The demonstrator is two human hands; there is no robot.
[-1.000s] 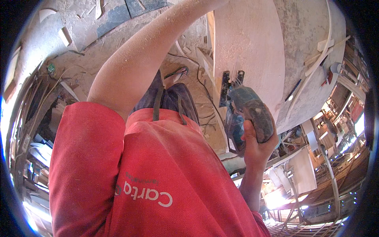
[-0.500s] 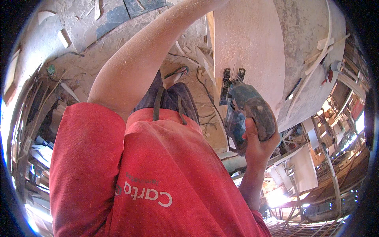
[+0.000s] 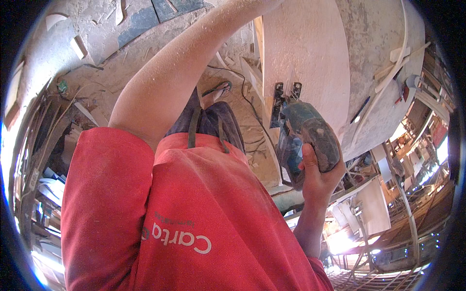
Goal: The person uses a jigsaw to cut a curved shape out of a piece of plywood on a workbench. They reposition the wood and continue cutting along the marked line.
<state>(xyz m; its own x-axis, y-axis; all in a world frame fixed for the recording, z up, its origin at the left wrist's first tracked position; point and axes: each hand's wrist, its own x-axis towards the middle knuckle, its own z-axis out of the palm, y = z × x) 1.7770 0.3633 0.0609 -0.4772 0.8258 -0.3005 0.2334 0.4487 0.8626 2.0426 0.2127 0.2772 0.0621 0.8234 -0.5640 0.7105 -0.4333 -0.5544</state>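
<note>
My right hand is wrapped round the body of a dusty, dark blue-green jigsaw, the thumb lying along its near side. The jigsaw's black, forked base plate rests on a pale wooden board, close to the board's left edge. Where the blade meets the wood is hard to see, as the tool's body and base cover it. My bare, dust-speckled left forearm reaches across to the top of the view, over the board's far end. The left hand itself is cut off by the frame.
A dark power cord runs down beside the board, near my sandalled foot. On the worktop to the right lie a dark pen-like stick and thin wooden strips. Scraps and dust cover the floor.
The jigsaw and my right hand have shifted only very slightly forward along the board. My left forearm stays nearly in place.
</note>
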